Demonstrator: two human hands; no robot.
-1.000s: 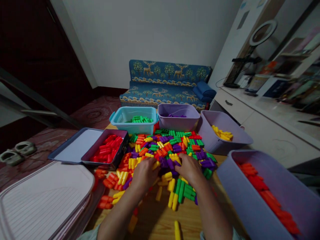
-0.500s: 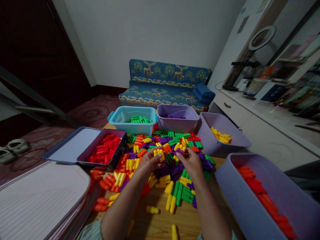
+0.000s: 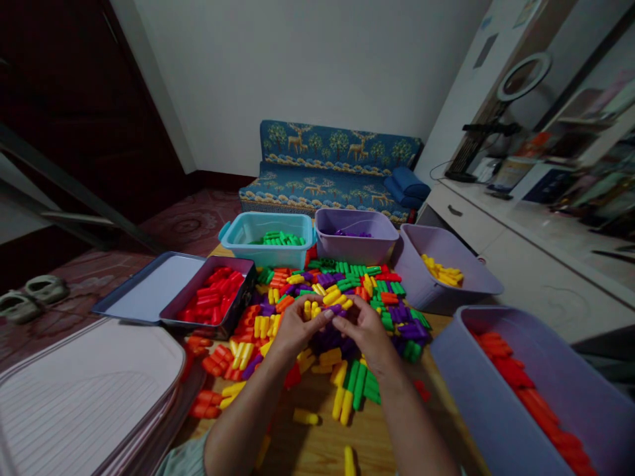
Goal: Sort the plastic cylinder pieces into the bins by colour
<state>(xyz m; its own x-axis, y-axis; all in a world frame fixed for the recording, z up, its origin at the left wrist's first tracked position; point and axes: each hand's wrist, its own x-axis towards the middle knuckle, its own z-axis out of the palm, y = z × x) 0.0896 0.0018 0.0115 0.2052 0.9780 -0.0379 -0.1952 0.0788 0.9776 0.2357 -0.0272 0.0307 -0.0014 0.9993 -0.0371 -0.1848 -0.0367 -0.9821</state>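
Observation:
My left hand (image 3: pixel 301 325) is closed on a cluster of yellow plastic building pieces (image 3: pixel 312 309), which look like short rounded pegs joined side by side. Touching it at the thumbs, my right hand (image 3: pixel 361 328) grips yellow and purple plastic building pieces (image 3: pixel 338 302). Whether the two clusters are joined cannot be made out. Under and around both hands spreads a loose pile of red, orange, green, purple and yellow pieces (image 3: pixel 258 326). Closer to me, a yellow-and-green group (image 3: pixel 349 390) and a single yellow piece (image 3: pixel 305 416) lie on the wooden table (image 3: pixel 317 449).
A blue bin (image 3: pixel 268 256) holds green pieces, a purple bin (image 3: pixel 354 248) purple ones. To the right, one tilted bin (image 3: pixel 421 291) holds yellow pieces, another (image 3: pixel 461 370) red-orange ones. At left, an open case (image 3: pixel 238 311) holds red pieces beside stacked pale lids (image 3: pixel 99 390).
My hands have come together, the right one moving left, so the pieces in them now meet. The camera view has shifted slightly.

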